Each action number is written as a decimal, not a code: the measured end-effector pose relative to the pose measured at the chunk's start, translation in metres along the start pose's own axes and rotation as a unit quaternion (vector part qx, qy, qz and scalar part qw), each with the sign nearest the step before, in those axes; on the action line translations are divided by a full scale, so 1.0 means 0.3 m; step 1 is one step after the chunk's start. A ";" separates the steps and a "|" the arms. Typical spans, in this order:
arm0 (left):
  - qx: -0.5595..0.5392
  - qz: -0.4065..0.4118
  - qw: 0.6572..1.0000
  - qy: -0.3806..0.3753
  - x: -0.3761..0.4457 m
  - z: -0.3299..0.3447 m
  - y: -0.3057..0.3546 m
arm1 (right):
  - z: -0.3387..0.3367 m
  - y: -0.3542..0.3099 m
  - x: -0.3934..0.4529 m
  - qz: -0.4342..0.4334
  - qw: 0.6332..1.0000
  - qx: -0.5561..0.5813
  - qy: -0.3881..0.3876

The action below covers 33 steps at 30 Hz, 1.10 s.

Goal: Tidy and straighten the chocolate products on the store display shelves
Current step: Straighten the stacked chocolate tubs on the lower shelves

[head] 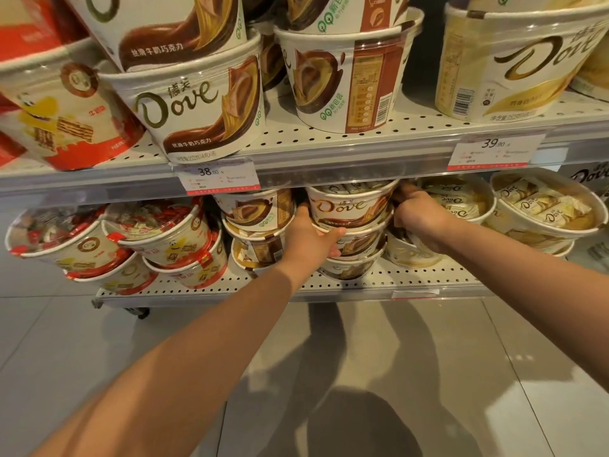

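Lower shelf (pixel 379 285), mid-span near the front edge: a stack of Dove milk chocolate tubs is being squared up. The top Dove tub (pixel 351 206) is bracketed by both hands. Left hand (pixel 308 237) is cupped against the tub's left side, thumb laid along the lower front rim; a loose hold, not a full wrap. Right hand (pixel 420 214) is at the tub's right side with fingers curled; whether they grip this tub or the cream Dove tub (pixel 458 201) just beside it cannot be told. The tub sits directly between the hands, upright, logo facing out. Both hands are equally near, so a small two-handed twist or push back looks likely.
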<state>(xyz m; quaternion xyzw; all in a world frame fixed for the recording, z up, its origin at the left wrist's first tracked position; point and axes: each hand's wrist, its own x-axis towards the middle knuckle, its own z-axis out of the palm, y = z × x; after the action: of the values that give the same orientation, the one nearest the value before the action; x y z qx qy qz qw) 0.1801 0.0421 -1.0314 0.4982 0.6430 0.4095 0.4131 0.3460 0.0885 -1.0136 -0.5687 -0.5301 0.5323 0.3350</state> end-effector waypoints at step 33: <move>-0.172 -0.317 0.926 0.114 0.075 -0.281 -0.289 | 0.584 -0.089 0.033 0.174 0.978 0.115 -0.010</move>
<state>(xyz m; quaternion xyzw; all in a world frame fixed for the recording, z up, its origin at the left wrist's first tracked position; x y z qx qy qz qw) 0.0711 0.0398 -1.0883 0.1395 0.7299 0.4150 0.5250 0.1698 0.0716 -1.0276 -0.6048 -0.3617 0.6455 0.2946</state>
